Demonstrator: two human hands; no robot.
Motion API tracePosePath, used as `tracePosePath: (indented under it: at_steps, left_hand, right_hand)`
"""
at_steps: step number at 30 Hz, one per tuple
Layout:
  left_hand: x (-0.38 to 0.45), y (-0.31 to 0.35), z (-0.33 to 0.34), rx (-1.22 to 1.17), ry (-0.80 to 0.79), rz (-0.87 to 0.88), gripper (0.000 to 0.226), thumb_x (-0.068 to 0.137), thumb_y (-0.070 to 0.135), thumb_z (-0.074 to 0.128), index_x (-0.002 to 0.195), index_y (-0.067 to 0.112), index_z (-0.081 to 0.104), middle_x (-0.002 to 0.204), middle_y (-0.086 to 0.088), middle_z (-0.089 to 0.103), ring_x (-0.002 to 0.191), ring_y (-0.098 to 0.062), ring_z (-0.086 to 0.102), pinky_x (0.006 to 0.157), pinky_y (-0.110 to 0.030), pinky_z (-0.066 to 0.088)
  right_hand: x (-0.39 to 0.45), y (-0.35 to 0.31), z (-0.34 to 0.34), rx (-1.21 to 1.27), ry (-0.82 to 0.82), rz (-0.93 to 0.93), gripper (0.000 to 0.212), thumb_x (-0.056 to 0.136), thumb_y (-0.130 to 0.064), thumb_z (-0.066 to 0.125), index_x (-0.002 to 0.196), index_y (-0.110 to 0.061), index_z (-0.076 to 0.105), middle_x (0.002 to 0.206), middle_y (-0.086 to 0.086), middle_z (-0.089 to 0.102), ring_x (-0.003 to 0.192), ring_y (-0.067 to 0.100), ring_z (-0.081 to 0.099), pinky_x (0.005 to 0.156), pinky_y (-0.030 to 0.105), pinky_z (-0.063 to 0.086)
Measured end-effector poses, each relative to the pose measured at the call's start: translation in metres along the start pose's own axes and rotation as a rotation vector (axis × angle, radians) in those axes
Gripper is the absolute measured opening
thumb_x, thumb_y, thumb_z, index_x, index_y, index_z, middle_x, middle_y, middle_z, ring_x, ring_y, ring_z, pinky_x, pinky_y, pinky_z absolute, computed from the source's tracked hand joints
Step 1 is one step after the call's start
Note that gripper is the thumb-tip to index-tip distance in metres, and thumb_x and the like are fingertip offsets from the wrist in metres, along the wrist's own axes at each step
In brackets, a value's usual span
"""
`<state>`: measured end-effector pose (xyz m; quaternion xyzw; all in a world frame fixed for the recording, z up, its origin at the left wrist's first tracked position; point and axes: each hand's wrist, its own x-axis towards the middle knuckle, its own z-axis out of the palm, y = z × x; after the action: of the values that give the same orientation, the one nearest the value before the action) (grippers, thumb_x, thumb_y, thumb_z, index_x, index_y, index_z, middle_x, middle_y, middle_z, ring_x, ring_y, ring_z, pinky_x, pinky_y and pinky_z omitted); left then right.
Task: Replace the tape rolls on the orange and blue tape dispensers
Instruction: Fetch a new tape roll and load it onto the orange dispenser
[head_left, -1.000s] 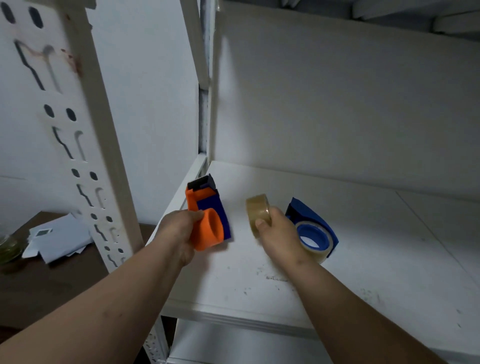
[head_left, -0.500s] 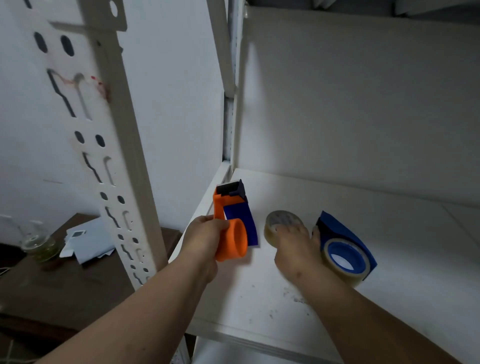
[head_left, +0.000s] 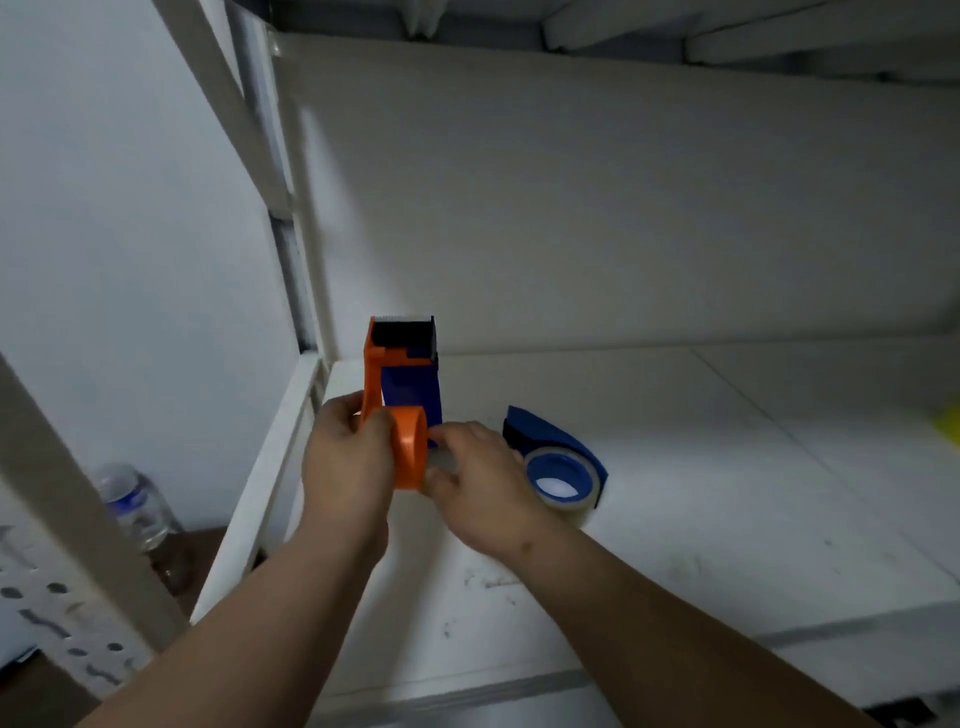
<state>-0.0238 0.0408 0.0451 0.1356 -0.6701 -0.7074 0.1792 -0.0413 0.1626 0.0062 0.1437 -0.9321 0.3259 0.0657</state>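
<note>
Over the white shelf (head_left: 675, 493), near its left edge, I hold the orange tape dispenser (head_left: 400, 395) up off the board in my left hand (head_left: 345, 467), fingers curled round the rim of its orange hub with the black cutter end pointing away from me. My right hand (head_left: 480, 483) is pressed in against the hub's open side, fingers bent around a clear tape roll (head_left: 439, 460); only a pale sliver of it shows between my fingers, so I cannot tell how far onto the hub it sits. Just to the right, the blue tape dispenser (head_left: 558, 452) lies on the shelf with a clear roll around its blue hub.

Judging by its look, the dispenser is light, hard plastic, stiff enough to squeeze firmly, and the hub rim is the sensible place to grip, well away from the toothed blade. I expect the roll to be light and rigid through its core but slick on its outer face, best pinched by its edges so the sticky end doesn't catch my fingers.

By count: two dispensers, one orange, one blue; two rolls that I can see; one bottle (head_left: 132, 501) down to the left beyond the shelf
</note>
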Motion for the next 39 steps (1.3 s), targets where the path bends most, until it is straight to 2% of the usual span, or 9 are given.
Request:
tracePosePath:
  at_steps: [3,7,9,13,19,25,29,32,39]
  left_hand:
    - [-0.018,0.004,0.026,0.008,-0.085,0.005,0.024,0.094,0.012,0.046,0.113,0.023,0.055,0.09,0.007,0.065,0.078,-0.012,0.064,0.06,-0.029,0.049]
    - [-0.051,0.009,0.073,-0.032,-0.197,-0.049,0.023,0.095,0.009,0.046,0.111,0.023,0.054,0.088,0.007,0.065,0.077,-0.013,0.065,0.065,-0.035,0.055]
    - [-0.071,0.01,0.104,-0.035,-0.248,-0.069,0.022,0.096,0.009,0.045,0.112,0.022,0.053,0.087,0.007,0.064,0.075,-0.012,0.063,0.06,-0.032,0.052]
    - [-0.116,0.005,0.177,-0.048,-0.349,-0.124,0.021,0.097,0.01,0.046,0.11,0.025,0.053,0.09,0.003,0.065,0.078,-0.018,0.064,0.065,-0.038,0.055]
    - [-0.191,-0.007,0.292,-0.048,-0.467,-0.194,0.021,0.095,0.007,0.045,0.108,0.017,0.058,0.083,0.0,0.069,0.065,-0.015,0.062,0.052,-0.029,0.041]
    - [-0.237,-0.018,0.373,-0.028,-0.521,-0.239,0.026,0.097,0.01,0.045,0.12,0.019,0.054,0.092,0.001,0.068,0.075,-0.015,0.064,0.055,-0.028,0.043]
    - [-0.242,-0.021,0.432,-0.038,-0.545,-0.272,0.033,0.099,0.009,0.042,0.13,0.018,0.048,0.094,0.001,0.065,0.079,-0.018,0.064,0.057,-0.03,0.047]
    - [-0.237,-0.027,0.478,-0.054,-0.567,-0.283,0.036,0.099,0.01,0.042,0.134,0.018,0.045,0.1,-0.002,0.065,0.079,-0.02,0.065,0.059,-0.033,0.049]
    - [-0.223,-0.042,0.579,-0.047,-0.608,-0.325,0.039,0.098,0.007,0.039,0.136,0.015,0.043,0.088,0.001,0.062,0.07,-0.018,0.061,0.053,-0.028,0.045]
  right_hand:
    - [-0.02,0.008,-0.025,0.048,0.055,0.052,0.028,0.091,-0.033,0.044,0.118,-0.029,0.05,0.117,-0.002,0.056,0.106,0.02,0.053,0.094,0.047,0.046]
    - [-0.052,0.036,-0.069,0.035,0.129,0.107,0.026,0.095,-0.032,0.041,0.117,-0.025,0.053,0.117,0.0,0.058,0.106,0.021,0.054,0.095,0.046,0.046]
    - [-0.071,0.056,-0.095,0.029,0.146,0.148,0.026,0.097,-0.03,0.039,0.117,-0.023,0.053,0.119,0.002,0.057,0.108,0.024,0.053,0.097,0.046,0.044]
    - [-0.112,0.111,-0.15,0.022,0.145,0.221,0.023,0.097,-0.026,0.038,0.115,-0.023,0.053,0.116,0.003,0.057,0.104,0.025,0.055,0.094,0.046,0.047]
    - [-0.181,0.201,-0.229,0.019,0.138,0.333,0.022,0.097,-0.026,0.038,0.116,-0.025,0.05,0.11,0.002,0.06,0.098,0.022,0.059,0.09,0.045,0.051]
    - [-0.222,0.268,-0.28,0.003,0.098,0.366,0.03,0.091,-0.01,0.04,0.118,-0.018,0.049,0.105,0.011,0.06,0.089,0.028,0.06,0.083,0.047,0.052]
    - [-0.226,0.316,-0.304,-0.011,0.115,0.395,0.043,0.092,-0.007,0.041,0.134,-0.019,0.044,0.126,0.01,0.057,0.107,0.029,0.057,0.094,0.046,0.047]
    - [-0.222,0.358,-0.324,-0.038,0.122,0.463,0.051,0.094,-0.008,0.041,0.142,-0.022,0.035,0.144,0.007,0.045,0.129,0.026,0.045,0.108,0.043,0.037]
    - [-0.211,0.446,-0.384,-0.138,0.124,0.598,0.049,0.094,-0.012,0.041,0.142,-0.024,0.037,0.145,0.003,0.044,0.131,0.022,0.042,0.111,0.037,0.033]
